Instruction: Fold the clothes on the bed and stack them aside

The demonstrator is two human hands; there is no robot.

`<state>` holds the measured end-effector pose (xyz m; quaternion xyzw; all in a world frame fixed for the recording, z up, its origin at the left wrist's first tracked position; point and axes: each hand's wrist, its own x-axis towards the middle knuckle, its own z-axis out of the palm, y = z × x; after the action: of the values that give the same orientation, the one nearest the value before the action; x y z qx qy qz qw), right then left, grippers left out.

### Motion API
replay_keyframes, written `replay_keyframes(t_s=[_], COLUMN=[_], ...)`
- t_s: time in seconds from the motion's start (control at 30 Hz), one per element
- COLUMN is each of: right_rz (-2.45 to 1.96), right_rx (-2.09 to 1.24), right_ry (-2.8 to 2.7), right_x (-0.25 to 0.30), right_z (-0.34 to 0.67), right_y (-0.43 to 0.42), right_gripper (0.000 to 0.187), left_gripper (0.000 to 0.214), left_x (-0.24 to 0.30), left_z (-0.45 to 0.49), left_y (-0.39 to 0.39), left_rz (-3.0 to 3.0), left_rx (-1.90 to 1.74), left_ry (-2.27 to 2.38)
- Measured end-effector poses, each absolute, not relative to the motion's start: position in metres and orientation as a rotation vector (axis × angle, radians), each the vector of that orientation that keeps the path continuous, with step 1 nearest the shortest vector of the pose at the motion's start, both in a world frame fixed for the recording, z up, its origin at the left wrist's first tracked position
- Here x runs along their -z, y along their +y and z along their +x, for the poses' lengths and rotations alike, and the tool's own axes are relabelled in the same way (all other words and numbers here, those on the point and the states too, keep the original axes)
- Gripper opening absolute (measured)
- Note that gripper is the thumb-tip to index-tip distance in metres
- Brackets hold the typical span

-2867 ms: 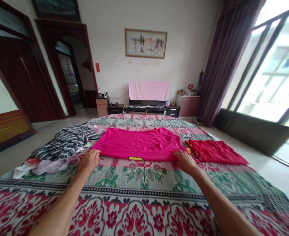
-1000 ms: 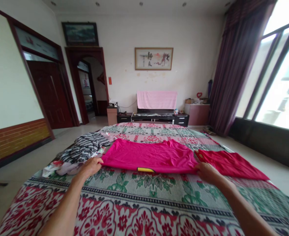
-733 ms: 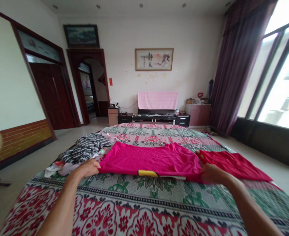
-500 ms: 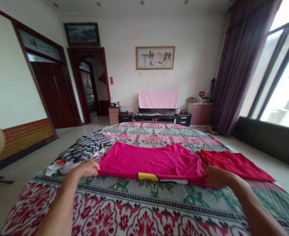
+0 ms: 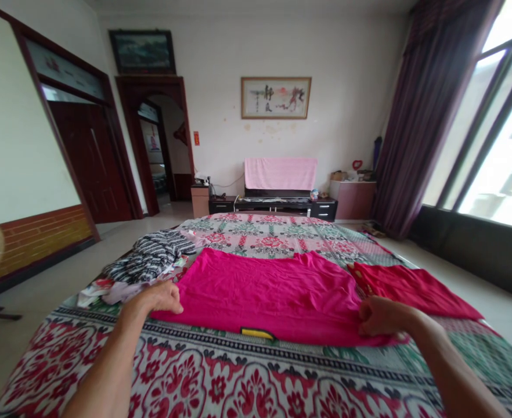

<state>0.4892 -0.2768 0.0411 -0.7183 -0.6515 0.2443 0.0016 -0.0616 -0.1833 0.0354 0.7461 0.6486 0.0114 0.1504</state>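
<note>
A bright pink shirt [image 5: 264, 290] lies spread wide across the patterned bedspread [image 5: 221, 377], wrinkled on top. Along its near edge a small part of a yellow print with a black border shows. My left hand [image 5: 162, 297] is closed in a pinch on the shirt's left side. At the right side, my right hand [image 5: 384, 316] grips the cloth with curled fingers, its fingertips partly hidden. Just beyond my right hand rests a folded red garment [image 5: 421, 290]. A black-and-white striped garment [image 5: 151, 255] is heaped past my left hand.
Light-coloured cloths [image 5: 121, 291] lie under and beside the striped heap. Beyond the bed stands a low black cabinet [image 5: 223, 206], with a pink towel [image 5: 281, 173] draped over something above it. A purple curtain [image 5: 406, 128] hangs at the right by the window.
The shirt's near edge has come closer to me and lies lower on the bedspread. Less of the yellow print shows, and the white print is out of sight. Both hands stay at the sides.
</note>
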Motion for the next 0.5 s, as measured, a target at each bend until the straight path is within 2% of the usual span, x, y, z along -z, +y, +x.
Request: replay_keyframes(t_s=[0.27,0.4,0.5], right_rz=[-2.339,-2.273,-2.193], right_rx=[-0.708,-0.552,-0.768], right_ry=[-1.937,-2.023,-2.024], right_x=[-0.056,-0.066,-0.061], right_z=[0.483,0.471,0.460], right_y=[-0.281,-0.281,-0.279], right_gripper=[0.008,0.013,0.014], left_gripper=[0.016,0.014,0.015], left_x=[-0.029,-0.031,-0.032], left_z=[-0.059,-0.057,-0.056], left_y=[-0.179,-0.180,-0.182], left_rz=[2.067,2.064,2.083], left_rx=[0.041,0.034,0.045], left_ry=[1.875,1.829,1.852])
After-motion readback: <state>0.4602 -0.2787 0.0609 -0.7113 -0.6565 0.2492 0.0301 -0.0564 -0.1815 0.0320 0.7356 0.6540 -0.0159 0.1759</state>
